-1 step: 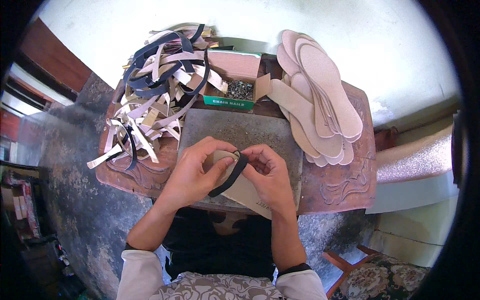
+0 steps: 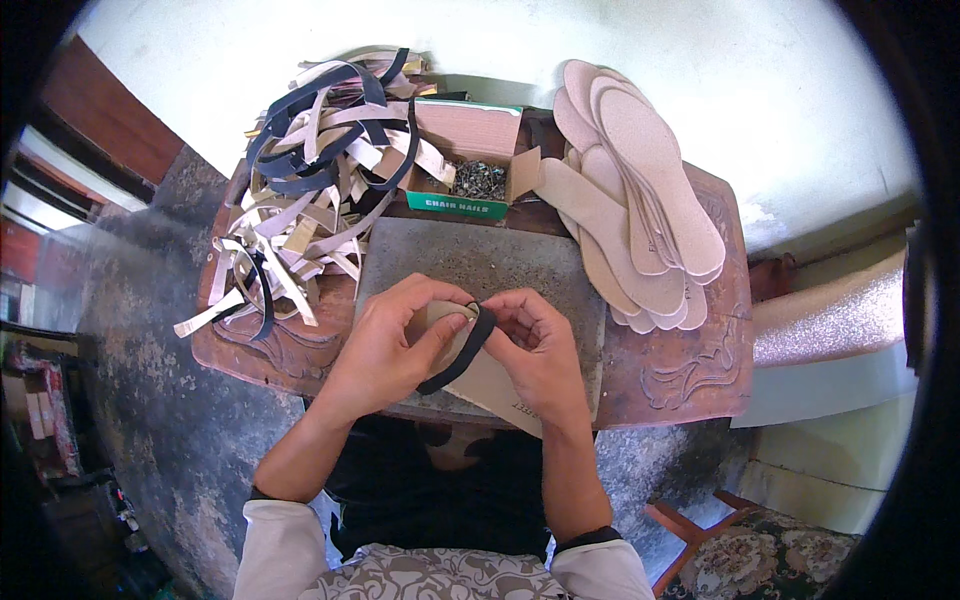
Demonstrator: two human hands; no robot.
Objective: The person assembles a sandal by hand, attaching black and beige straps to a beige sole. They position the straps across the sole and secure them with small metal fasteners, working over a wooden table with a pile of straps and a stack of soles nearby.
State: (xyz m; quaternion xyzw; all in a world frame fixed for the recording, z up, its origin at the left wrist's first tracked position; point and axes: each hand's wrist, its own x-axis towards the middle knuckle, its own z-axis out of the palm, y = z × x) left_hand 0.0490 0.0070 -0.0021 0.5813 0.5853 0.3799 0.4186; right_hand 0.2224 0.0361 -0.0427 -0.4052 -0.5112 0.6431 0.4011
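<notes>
A beige shoe insole lies at a slant under my hands, over the grey slab, its lower end reaching past the slab's near edge. Across its upper part bends a narrow black strap. My left hand is closed, thumb on top, pinching the insole's upper end and the strap's far end. My right hand is closed too, its thumb and fingertips gripping the strap near the same far end. The fingertips of both hands almost meet there, and they hide how the strap sits against the insole's edge.
The grey slab rests on a carved wooden table. Behind it stands an open green-edged cardboard box holding small nails. Black and pale strips are heaped at the left; several beige insoles are stacked at the right.
</notes>
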